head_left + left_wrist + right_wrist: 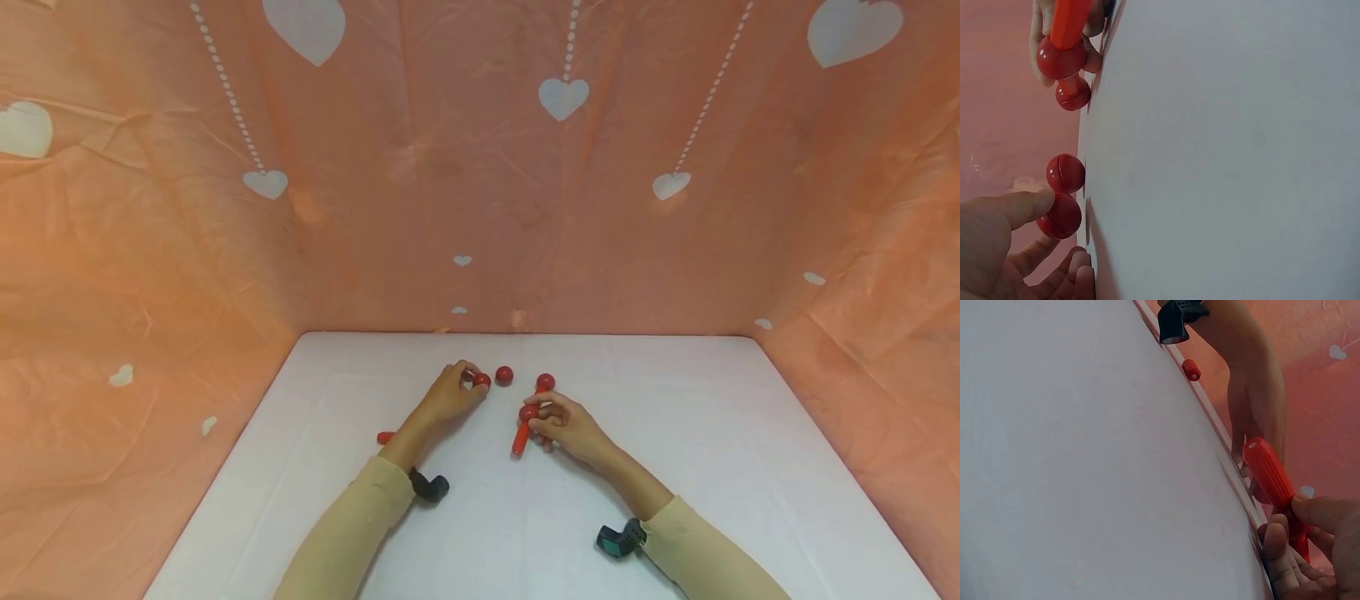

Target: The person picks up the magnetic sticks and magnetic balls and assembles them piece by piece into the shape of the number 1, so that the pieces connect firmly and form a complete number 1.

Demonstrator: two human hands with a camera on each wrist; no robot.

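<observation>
My left hand (452, 393) pinches a glossy red ball (1063, 217) between thumb and fingers, close above the white table. Right beside it is a second red ball (504, 376), which shows a seam in the left wrist view. In my right hand (568, 425) is a red ball (528, 414) with a ridged red handle (1267, 472), the handle's end pointing back toward me. Just beyond that hand, a further red ball (545, 382) sits at the end of a short red stem, partly covered by the fingers.
Another red handle-like piece (386, 437) lies left of my left forearm, partly hidden by it. The white table (675, 417) is enclosed by orange cloth (480, 192) with white hearts at the back and sides. Black wrist devices (621, 540) sit at both cuffs.
</observation>
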